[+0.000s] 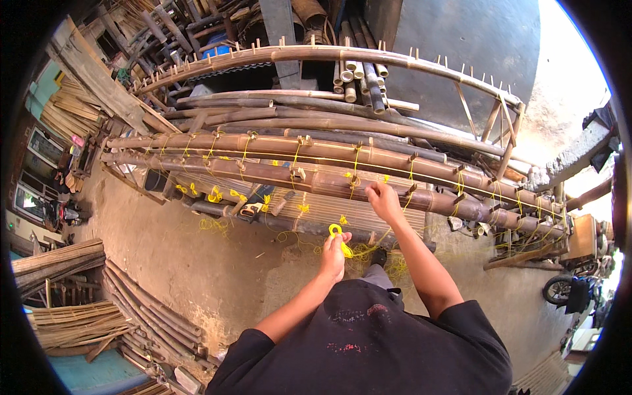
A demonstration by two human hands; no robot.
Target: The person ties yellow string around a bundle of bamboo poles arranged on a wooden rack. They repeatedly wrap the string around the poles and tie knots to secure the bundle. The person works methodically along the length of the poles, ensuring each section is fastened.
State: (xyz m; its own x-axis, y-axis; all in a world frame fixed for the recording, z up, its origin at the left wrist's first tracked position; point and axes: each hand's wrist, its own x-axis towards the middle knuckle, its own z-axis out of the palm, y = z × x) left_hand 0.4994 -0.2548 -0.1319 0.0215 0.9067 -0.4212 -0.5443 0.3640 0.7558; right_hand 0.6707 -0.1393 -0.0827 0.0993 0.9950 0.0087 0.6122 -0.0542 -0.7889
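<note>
My left hand (pixel 332 259) is closed around a small bundle of bright yellow cord (pixel 347 250), held in front of my shirt; a loop of it stands up above the fingers. Farther forward and to the right, my right hand (pixel 384 200) is closed in a pinch at the near edge of a long brown bamboo pole (pixel 263 170). What its fingertips hold, if anything, is too small to make out. Behind that pole runs a second bamboo pole (pixel 266 144). Short wooden pegs stick out of both, and yellow cord is tied round them at several places.
Beneath the poles lies a slatted bamboo panel (pixel 319 205) with yellow cord knots and a handsaw (pixel 253 207). Loose yellow cord (pixel 395 264) trails near my foot. An arched pegged rail (pixel 316 52) stands behind. Stacked bamboo (pixel 155 309) lies lower left; a motorbike (pixel 570 293) stands right.
</note>
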